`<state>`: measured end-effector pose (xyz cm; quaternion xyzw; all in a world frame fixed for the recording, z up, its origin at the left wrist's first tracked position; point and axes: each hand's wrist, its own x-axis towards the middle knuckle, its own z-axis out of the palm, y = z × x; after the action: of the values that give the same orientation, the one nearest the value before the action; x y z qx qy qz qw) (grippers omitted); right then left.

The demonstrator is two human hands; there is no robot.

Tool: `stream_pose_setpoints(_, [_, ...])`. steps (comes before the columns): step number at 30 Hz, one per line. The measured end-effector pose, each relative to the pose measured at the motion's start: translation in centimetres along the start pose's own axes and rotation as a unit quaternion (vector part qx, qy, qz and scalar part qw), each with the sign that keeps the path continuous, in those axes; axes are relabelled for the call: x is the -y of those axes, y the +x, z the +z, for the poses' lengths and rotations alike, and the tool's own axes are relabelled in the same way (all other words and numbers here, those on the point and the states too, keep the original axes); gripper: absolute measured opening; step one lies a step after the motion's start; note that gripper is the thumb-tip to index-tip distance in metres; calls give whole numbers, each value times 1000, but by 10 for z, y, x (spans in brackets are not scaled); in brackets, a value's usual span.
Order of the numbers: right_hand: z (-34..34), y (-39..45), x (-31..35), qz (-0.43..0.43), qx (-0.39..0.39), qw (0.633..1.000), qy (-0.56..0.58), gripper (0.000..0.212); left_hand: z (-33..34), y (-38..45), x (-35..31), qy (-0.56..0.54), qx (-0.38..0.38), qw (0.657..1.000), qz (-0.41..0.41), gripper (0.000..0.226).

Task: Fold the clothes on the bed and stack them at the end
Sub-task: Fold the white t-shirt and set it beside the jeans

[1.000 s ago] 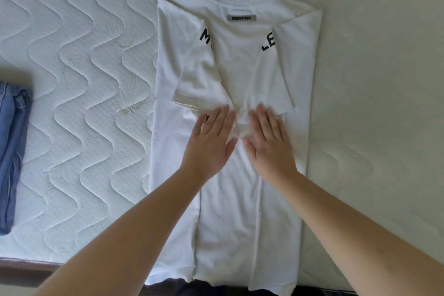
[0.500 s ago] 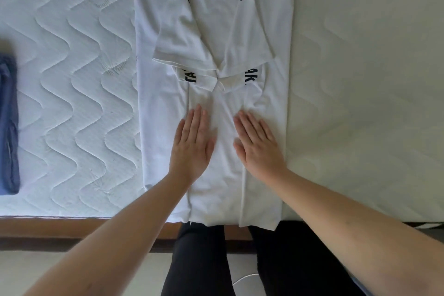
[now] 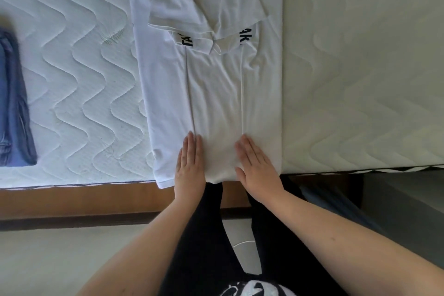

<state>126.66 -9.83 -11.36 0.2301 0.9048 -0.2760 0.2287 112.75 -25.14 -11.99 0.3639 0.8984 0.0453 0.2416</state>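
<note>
A: Denim (image 3: 14, 108) lies at the far left of the frame, one folded blue piece on the mattress (image 3: 79, 74). I think it was put aside there so it does not disturb the next fold.

B: And in the middle?

A: One white T-shirt (image 3: 211, 94), lying lengthwise from the top of the frame down to the lower edge of the mattress. Both sides are folded in and the two sleeves cross over the centre, so it makes a narrow strip. This shape is probably made so it can be folded in half next.

B: How many hands are on it?

A: Two. The left hand (image 3: 188, 170) lies flat near the hem, fingers straight and together, pressing the cloth and gripping nothing. The right hand (image 3: 258, 170), a little more to the right, does the same, fingers straight and holding nothing. I judge they smooth the strip towards the hem.

B: Further right?

A: Only bare mattress, and below it the wooden bed frame (image 3: 72, 202).
</note>
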Motion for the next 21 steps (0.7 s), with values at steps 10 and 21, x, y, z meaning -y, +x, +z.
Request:
stream_pose_setpoints(10, [-7, -33, 6, 6, -54, 995, 80, 42, -6, -46, 13, 33, 80, 996, 28, 75])
stream_pose_setpoints(21, [-53, 2, -45, 333, -155, 865, 340, 50, -37, 44, -73, -269, 110, 956, -37, 44])
